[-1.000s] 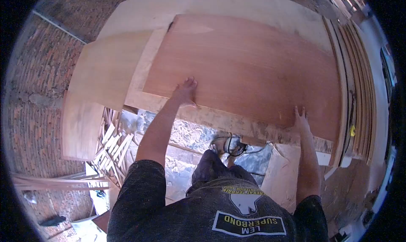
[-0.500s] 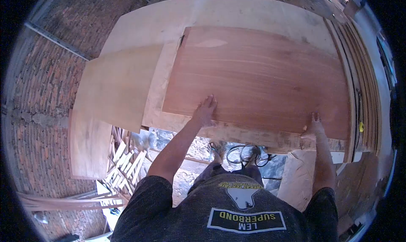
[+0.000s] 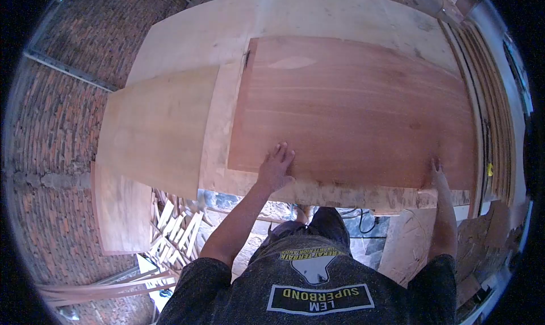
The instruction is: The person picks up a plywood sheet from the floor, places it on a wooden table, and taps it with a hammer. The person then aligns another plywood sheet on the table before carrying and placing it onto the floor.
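A reddish-brown plywood sheet (image 3: 352, 109) lies flat on a larger pale board (image 3: 198, 35). My left hand (image 3: 276, 167) rests on the sheet's near edge toward its left end, fingers spread over the surface. Toward the right end, my right hand (image 3: 438, 174) touches the same near edge, its visible fingers extended and the rest partly hidden by the angle. Left of the reddish sheet lies a yellowish thin sheet (image 3: 156, 126), a strip of the pale board showing between them.
Long boards (image 3: 491, 109) are stacked along the right side, with a small yellow item (image 3: 489, 169) on them. Thin wood offcuts (image 3: 173, 228) lie heaped at lower left. A brick wall (image 3: 51, 132) stands at the left. Cables (image 3: 368, 221) lie on the floor.
The reddish sheet has shifted nearer and rightward in view, both hands staying at its near edge. The camera view has moved too, and my body stands closer to the boards.
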